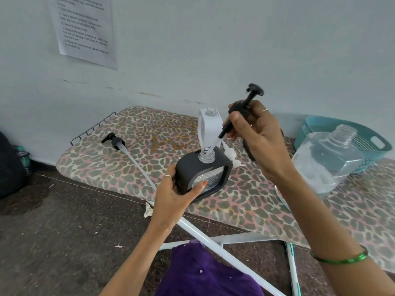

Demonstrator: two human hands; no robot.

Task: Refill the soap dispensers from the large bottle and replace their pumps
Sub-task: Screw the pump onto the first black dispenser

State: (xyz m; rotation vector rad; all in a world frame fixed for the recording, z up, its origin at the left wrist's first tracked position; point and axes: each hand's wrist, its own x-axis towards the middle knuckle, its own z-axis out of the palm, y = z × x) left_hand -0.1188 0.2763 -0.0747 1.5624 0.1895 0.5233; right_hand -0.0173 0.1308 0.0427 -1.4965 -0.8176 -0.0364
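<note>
On leopard-print board (119,165), left hand (175,195) grips black dispenser (201,174); right hand (256,133) holds pump (241,110) tilted, tube entering neck.

Soft, even daylight fills the scene, with the pale wall (235,50) evenly lit and free of glare. Shadows are faint: a dim one falls on the wall behind the blue basket (342,135), and the floor (64,221) under the ironing board (119,163) is darker. The wide lens bends the picture at its edges, curving the board and stretching the forearms. The black pump (245,107) is smeared by motion blur at its head. Text on the wall paper (83,28) is soft and hard to read.
</note>
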